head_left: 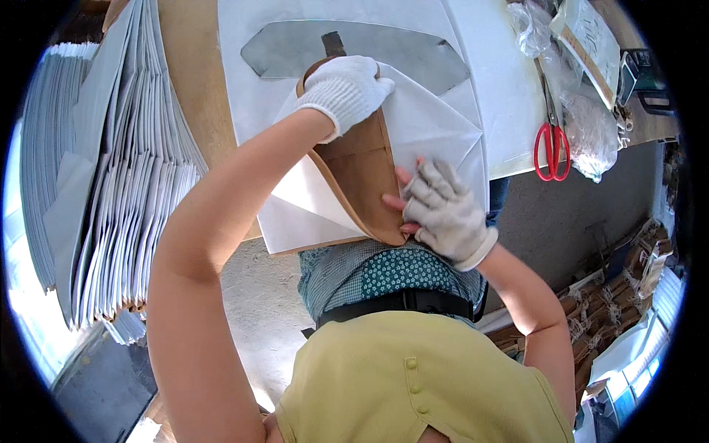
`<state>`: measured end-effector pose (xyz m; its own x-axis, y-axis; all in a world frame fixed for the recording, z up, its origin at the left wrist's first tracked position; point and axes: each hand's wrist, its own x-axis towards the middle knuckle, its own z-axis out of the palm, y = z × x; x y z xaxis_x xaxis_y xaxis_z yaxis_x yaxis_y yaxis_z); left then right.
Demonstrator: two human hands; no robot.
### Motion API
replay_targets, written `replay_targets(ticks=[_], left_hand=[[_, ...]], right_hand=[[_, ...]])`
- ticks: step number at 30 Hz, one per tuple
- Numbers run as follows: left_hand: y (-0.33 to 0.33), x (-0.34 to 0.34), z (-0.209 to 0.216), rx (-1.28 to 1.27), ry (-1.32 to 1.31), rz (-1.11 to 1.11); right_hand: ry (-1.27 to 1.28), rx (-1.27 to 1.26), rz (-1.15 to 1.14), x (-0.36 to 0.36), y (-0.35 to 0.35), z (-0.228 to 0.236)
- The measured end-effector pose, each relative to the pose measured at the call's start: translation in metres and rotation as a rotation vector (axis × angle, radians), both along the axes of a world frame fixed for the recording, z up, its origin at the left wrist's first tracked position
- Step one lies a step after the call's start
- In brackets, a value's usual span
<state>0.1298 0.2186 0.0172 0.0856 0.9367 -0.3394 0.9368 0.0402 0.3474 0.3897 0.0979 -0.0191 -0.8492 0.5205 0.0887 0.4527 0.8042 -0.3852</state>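
A large paper bag, white outside and brown inside, lies on the table in front of me with its folded end spread open. My left hand, in a white knit glove, is closed on the far part of the brown fold; its fingertips are partly hidden. My right hand, in a glove with bare fingertips, has its fingers spread against the bag's near right edge. Just beyond my left hand, a flat grey plate with angled ends and a dark strip lies on white paper.
A tall stack of folded white paper bags stands at the left. Red-handled scissors hang over the table's right edge beside clear plastic wrapping and a white packet. Brown bundles tied with string lie at the lower right.
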Motion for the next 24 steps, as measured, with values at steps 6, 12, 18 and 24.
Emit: replay_targets(ticks=[6,12,18,24], left_hand=[[-0.046,-0.016,0.08,0.443,0.008,-0.067],[-0.14,-0.069,0.033,0.498,-0.694,0.378],[-0.165,-0.092,-0.027,0.335,-0.681,0.443],[-0.157,-0.133,-0.021,0.118,-1.363,0.68]], right_hand=[[-0.091,0.13,-0.365,-0.034,0.06,0.005],[-0.084,0.166,-0.162,-0.054,0.091,0.004],[0.008,0.282,-0.084,-0.108,0.127,-0.011],[0.267,-0.017,0.109,-0.162,0.062,-0.026]])
